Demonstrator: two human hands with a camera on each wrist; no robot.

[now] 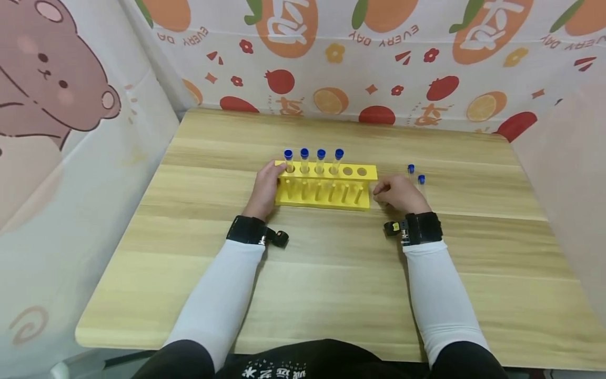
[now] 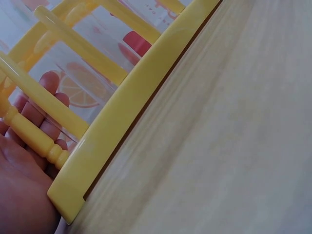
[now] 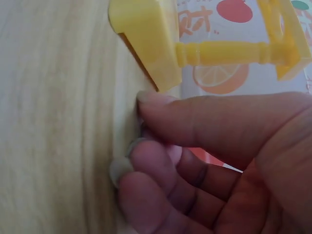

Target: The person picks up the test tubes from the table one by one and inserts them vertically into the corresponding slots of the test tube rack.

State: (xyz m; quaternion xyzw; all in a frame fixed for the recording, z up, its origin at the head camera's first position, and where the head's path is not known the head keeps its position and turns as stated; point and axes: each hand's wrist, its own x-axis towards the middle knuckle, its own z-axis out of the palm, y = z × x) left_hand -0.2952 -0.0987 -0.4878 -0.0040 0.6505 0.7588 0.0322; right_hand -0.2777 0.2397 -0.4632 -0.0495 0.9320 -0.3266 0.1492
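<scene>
A yellow test tube rack [image 1: 325, 205] stands mid-table. Several clear test tubes with blue caps [image 1: 304, 152] fill its holes from the left, while the two right-hand holes hold no tube. My left hand [image 1: 265, 188] grips the rack's left end; in the left wrist view its fingers [image 2: 48, 129] reach behind the turned end post [image 2: 36, 139]. Just off the rack's right end is my right hand [image 1: 400, 193], low over the table. Its fingers [image 3: 151, 165] bend loosely with nothing seen between them and the thumb, whose tip lies close below the rack's foot [image 3: 146, 39].
Two more blue-capped test tubes [image 1: 421, 180] are beyond my right hand, partly hidden by it. The wooden table [image 1: 331, 295] meets a fruit-printed cloth [image 1: 350, 68] at its back edge. A bear-printed cloth [image 1: 61, 173] hangs on the left.
</scene>
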